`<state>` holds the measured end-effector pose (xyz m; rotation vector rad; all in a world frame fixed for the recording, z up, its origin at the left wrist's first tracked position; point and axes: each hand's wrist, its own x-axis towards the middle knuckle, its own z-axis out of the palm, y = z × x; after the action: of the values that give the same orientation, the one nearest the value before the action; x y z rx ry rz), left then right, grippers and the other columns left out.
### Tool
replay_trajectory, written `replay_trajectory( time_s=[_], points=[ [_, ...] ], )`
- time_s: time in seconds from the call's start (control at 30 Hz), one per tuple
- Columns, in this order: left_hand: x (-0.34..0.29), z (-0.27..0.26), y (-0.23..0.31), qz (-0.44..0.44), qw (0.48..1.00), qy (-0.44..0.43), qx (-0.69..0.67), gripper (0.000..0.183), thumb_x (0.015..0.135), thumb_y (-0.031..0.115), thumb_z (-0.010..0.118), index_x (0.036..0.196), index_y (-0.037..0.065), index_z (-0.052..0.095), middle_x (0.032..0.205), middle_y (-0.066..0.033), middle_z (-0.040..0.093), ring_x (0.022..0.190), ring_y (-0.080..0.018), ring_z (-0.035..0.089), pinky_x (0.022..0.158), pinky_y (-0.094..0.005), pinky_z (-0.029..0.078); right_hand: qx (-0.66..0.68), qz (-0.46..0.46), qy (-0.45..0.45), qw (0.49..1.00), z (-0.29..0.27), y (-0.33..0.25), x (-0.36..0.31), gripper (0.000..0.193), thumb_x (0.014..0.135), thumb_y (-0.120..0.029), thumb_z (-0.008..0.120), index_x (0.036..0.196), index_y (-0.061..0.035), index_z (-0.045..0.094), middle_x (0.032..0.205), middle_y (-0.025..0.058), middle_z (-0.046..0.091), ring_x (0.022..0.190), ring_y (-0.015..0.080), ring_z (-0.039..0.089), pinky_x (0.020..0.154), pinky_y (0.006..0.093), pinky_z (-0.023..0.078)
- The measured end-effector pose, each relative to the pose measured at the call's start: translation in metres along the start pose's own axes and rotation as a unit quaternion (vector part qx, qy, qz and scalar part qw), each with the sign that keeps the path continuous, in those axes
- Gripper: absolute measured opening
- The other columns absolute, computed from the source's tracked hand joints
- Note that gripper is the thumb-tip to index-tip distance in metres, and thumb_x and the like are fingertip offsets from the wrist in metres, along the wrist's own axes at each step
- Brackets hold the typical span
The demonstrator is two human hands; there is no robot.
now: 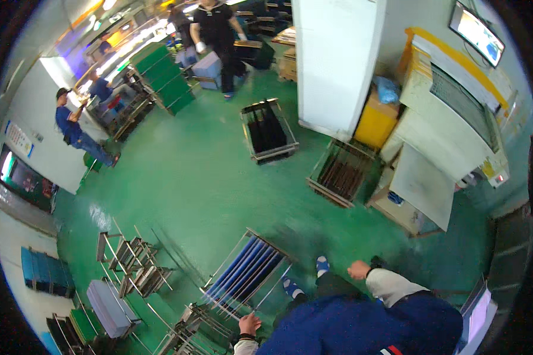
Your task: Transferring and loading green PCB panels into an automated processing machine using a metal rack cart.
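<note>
My left hand point(250, 324) is at the bottom centre, fingers curled at the near corner of a metal rack point(282, 275). It appears to grip the rack's thin bar, though the contact is small and partly hidden. Long blue panels point(243, 273) stand in a row inside this rack, which sits on the floor left of my feet. Out to the right, my right hand point(358, 270) hangs over the floor with its fingers curled in and nothing visible in them. A dark band circles that wrist.
Metal frames point(137, 260) and stacked crates point(109, 307) stand at left. Ahead are a rack of black pieces point(267, 130), a rack of brown pieces point(340, 174) and a white pillar point(334, 59). A pale machine point(444, 118) stands right. Several people point(71, 121) are farther off.
</note>
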<state>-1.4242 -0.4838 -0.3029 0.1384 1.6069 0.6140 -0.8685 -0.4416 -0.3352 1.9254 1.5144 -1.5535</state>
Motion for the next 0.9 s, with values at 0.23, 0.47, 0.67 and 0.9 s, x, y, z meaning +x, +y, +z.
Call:
replay_trajectory(
  time_s=[0.23,0.47,0.67,0.9],
  points=[
    [0.038,0.001,-0.04,0.096,0.98,-0.05,0.166,0.023,0.086,0.015,0.056,0.1,-0.001,0.05,0.082,-0.0154,0.062,0.06,-0.0245,0.061,0.049,-0.0362,0.051,0.293,0.104,0.035,0.95,-0.073,-0.004,0.011,0.025,0.083,-0.029,0.056,0.08,-0.0048,0.064,0.069,0.0054,0.066,0.052,0.0165,0.059,0.046,0.0311,0.047],
    [0.016,0.227,0.035,-0.007,1.0,-0.024,0.017,0.023,0.088,0.017,0.056,0.104,0.0,0.054,0.084,-0.0128,0.063,0.065,-0.0251,0.064,0.054,-0.0359,0.053,0.088,-0.172,0.148,0.97,-0.093,0.19,0.056,0.022,0.082,-0.027,0.059,0.075,-0.006,0.062,0.065,0.0045,0.063,0.049,0.015,0.057,0.041,0.0307,0.042],
    [-0.007,0.412,0.092,0.057,0.979,-0.163,0.111,0.028,0.09,0.022,0.058,0.105,-0.001,0.054,0.09,-0.0119,0.063,0.072,-0.0217,0.064,0.06,-0.0318,0.052,0.73,-0.004,-0.008,0.684,-0.172,0.266,0.021,0.021,0.081,-0.024,0.06,0.074,-0.0041,0.059,0.058,0.0092,0.054,0.043,0.0187,0.049,0.036,0.0299,0.034],
    [0.015,0.49,0.134,0.063,0.971,-0.196,0.122,0.028,0.09,0.022,0.057,0.106,-0.001,0.055,0.091,-0.0112,0.063,0.077,-0.0216,0.063,0.067,-0.0304,0.051,0.733,0.057,0.013,0.678,-0.266,0.287,0.039,0.018,0.083,-0.021,0.058,0.081,-0.0036,0.058,0.062,0.0114,0.055,0.045,0.0202,0.049,0.037,0.0295,0.034]
  ],
)
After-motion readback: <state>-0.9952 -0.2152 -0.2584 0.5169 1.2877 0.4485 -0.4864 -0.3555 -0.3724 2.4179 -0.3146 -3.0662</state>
